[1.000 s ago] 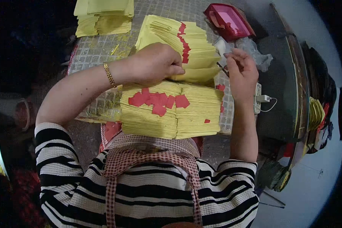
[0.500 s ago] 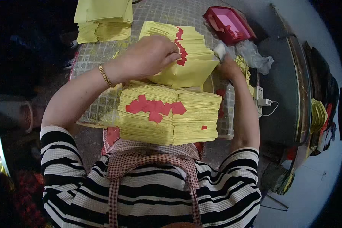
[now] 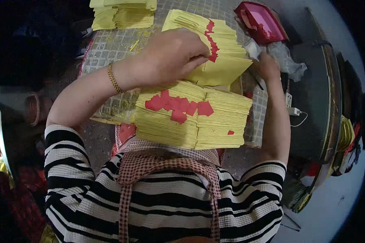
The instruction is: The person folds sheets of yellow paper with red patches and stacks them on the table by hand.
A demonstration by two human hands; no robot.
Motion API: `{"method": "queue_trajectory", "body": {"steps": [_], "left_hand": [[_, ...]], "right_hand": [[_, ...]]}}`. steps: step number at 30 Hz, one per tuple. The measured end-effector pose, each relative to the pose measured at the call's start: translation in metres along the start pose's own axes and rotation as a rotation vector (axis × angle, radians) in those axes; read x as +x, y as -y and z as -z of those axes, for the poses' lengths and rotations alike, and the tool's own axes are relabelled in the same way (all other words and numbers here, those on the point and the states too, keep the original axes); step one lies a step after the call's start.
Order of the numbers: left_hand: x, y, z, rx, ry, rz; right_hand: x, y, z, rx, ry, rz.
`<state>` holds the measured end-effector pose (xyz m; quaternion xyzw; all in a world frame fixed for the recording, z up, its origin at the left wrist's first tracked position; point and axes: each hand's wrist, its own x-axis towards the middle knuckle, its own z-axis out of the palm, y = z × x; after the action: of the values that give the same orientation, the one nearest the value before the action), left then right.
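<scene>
My left hand (image 3: 176,54), wearing a gold bracelet (image 3: 114,78) at the wrist, reaches over a fanned stack of yellow paper sheets (image 3: 221,73). Its thumb and fingers are pinched at the edge of a row of small red paper squares (image 3: 213,45) on that stack; what lies between the fingertips is hidden. My right hand (image 3: 268,67) is curled beside the stack's right corner, near a white object (image 3: 253,49). A thin dark stick (image 3: 256,79) shows below it. Closer to me, a thick yellow paper bundle (image 3: 166,127) carries scattered red squares (image 3: 170,104).
At the far left of the table (image 3: 109,50) stands another yellow paper stack (image 3: 125,17). A red box with a pink inside (image 3: 267,24) sits at the back right, beside a crumpled clear plastic bag (image 3: 290,62). A power strip with a white plug (image 3: 295,111) lies at right.
The whole view has shifted, moving things right and slightly up. My right hand has drawn a little away from the yellow sheet's corner. My left hand stays by the red squares.
</scene>
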<state>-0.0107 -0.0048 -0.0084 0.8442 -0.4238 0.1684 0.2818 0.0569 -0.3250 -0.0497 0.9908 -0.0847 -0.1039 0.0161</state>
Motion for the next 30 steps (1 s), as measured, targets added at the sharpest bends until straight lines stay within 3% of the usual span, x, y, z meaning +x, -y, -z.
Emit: {"method": "queue_trajectory", "body": {"steps": [1,2,4,7,9,11,15,19,20,24,30], "left_hand": [[0.0,-0.002,0.003,-0.033,0.071,0.064],[0.001,-0.005,0.007,-0.067,0.141,0.126],[0.002,-0.009,0.012,-0.14,0.284,0.25],[0.004,-0.011,0.014,-0.206,0.329,0.274],[0.005,-0.01,0.013,-0.257,0.369,0.281],[0.004,-0.008,0.008,-0.239,0.369,0.262],[0.003,-0.009,0.003,-0.177,0.364,0.204],[0.002,-0.013,0.011,-0.225,0.511,0.308],[0.001,-0.013,0.01,-0.225,0.509,0.307],[0.0,-0.01,0.003,-0.319,0.425,0.33],[0.011,-0.014,0.021,-0.357,0.538,0.438]], "right_hand": [[-0.01,-0.001,0.003,0.06,-0.153,0.035],[-0.021,0.001,0.009,0.056,-0.145,0.039],[-0.052,0.011,0.025,0.666,-0.3,0.219],[-0.117,0.044,0.051,0.899,-0.263,0.355],[-0.144,0.062,0.06,0.716,-0.108,0.557],[-0.151,0.073,0.054,0.395,-0.187,0.768],[-0.159,0.091,0.057,0.028,-0.284,0.828],[-0.154,0.09,0.061,-0.052,0.133,0.942],[-0.151,0.092,0.063,-0.054,0.132,0.941],[-0.13,0.1,0.072,0.308,0.346,0.528],[-0.123,0.101,0.057,0.441,0.122,0.422]]}}
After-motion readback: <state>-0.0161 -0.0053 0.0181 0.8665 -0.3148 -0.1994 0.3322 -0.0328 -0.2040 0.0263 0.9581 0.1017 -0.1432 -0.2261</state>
